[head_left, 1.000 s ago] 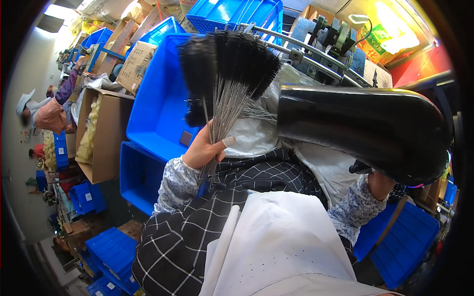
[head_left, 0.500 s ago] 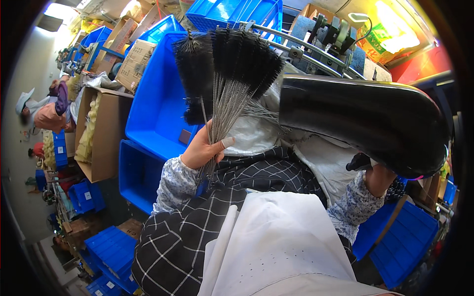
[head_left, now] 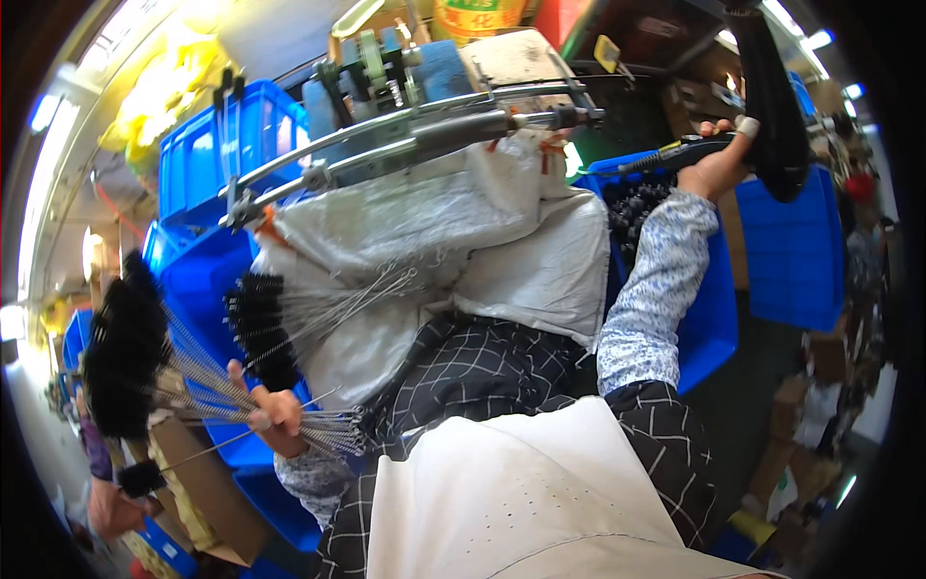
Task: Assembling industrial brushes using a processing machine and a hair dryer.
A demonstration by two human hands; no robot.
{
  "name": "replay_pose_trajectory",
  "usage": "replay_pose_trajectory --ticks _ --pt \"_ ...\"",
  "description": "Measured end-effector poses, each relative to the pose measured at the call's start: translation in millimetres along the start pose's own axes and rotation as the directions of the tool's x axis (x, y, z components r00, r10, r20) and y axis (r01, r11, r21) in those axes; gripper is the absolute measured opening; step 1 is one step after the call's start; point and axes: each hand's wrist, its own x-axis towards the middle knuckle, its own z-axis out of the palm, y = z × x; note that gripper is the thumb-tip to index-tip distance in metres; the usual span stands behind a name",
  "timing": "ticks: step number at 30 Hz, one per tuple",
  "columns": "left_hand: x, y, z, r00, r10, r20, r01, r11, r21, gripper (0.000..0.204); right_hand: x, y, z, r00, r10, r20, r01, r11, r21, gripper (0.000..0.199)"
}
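On the left side of the workbench seat, low and out over the blue bins, the person's left hand (head_left: 275, 417) has its fingers curled around a bundle of wire brushes (head_left: 123, 357). The bundle's heads are dense, matte black bristles, packed into one dark, blurred clump; the stems are thin, silvery twisted wire, fanning out between clump and fist, with looped ends poking out behind the hand. One stray brush with a small black head (head_left: 143, 478) slants away below the rest. More brushes (head_left: 260, 333) lie nearby on the white sheet (head_left: 521, 270) over the lap, bristles to the left, pale wires spreading right.

Well apart, up on the right, the right hand (head_left: 714, 174) is clamped on the handle of a black tool (head_left: 772, 106), shaped rather like a hair dryer, its smooth long barrel standing nearly upright beyond the fingers. Between the hands stretches a metal rod frame (head_left: 415, 145).
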Motion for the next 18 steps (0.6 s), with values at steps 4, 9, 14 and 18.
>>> replay_pose_trajectory --ticks 4,9,14,18 --pt "32.0 -7.5 16.9 0.983 0.054 0.174 -0.004 0.961 -0.276 0.03 45.3 55.0 -25.3 0.953 -0.086 -0.291 0.048 0.99 -0.135 0.028" --pt "45.7 -27.9 36.5 0.997 0.022 0.077 -0.007 0.98 -0.201 0.029 64.1 185.4 -65.6 0.875 0.27 -0.402 -0.375 0.903 -0.21 0.023" --pt "44.1 -42.5 46.7 0.99 -0.105 -0.094 0.095 0.99 -0.105 0.031 44.9 286.5 -46.7 0.821 0.507 -0.264 -0.55 0.574 -0.607 0.031" --pt "43.9 -49.6 35.7 0.979 -0.152 -0.138 0.139 0.985 -0.1 0.033 66.2 372.5 -49.3 0.932 0.206 0.297 0.077 0.691 -0.718 0.029"
